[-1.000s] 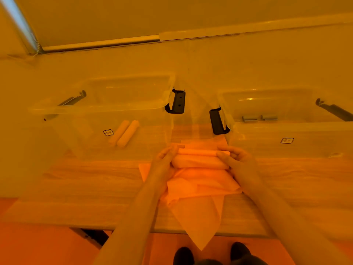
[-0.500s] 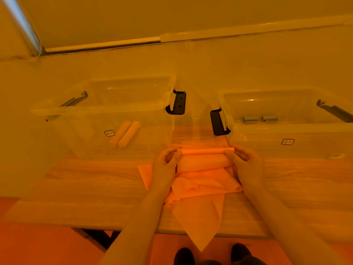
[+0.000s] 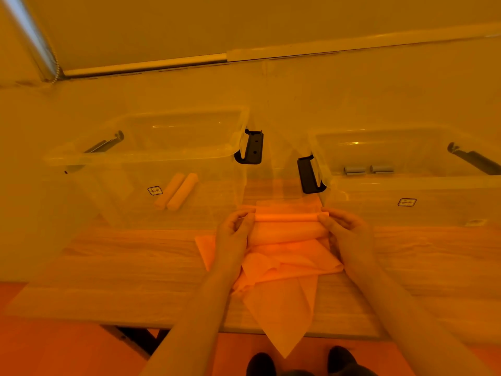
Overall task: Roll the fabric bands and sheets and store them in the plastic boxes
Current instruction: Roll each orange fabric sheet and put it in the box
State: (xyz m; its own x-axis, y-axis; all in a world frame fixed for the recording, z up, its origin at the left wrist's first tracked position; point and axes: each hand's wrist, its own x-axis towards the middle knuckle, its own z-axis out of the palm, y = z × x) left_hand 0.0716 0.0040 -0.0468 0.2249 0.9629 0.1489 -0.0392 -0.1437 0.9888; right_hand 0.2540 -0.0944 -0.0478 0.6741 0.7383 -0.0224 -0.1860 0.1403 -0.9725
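One camera on my head, wide-angle, looking forward and down, close over my table [image 3: 130, 256], feet visible below

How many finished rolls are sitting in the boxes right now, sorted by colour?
Orange rolls, left box: 2
Grey rolls, right box: 2
Total: 4

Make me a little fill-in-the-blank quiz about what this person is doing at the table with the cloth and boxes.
1. Both hands, left hand and right hand, are rolling an orange ____ on the table.
2. The left box already holds ____ orange rolls.
3. The grey rolls lie in the ____ box.
4. Each box has ____ latch handles.

Missing words: sheet; two; right; black
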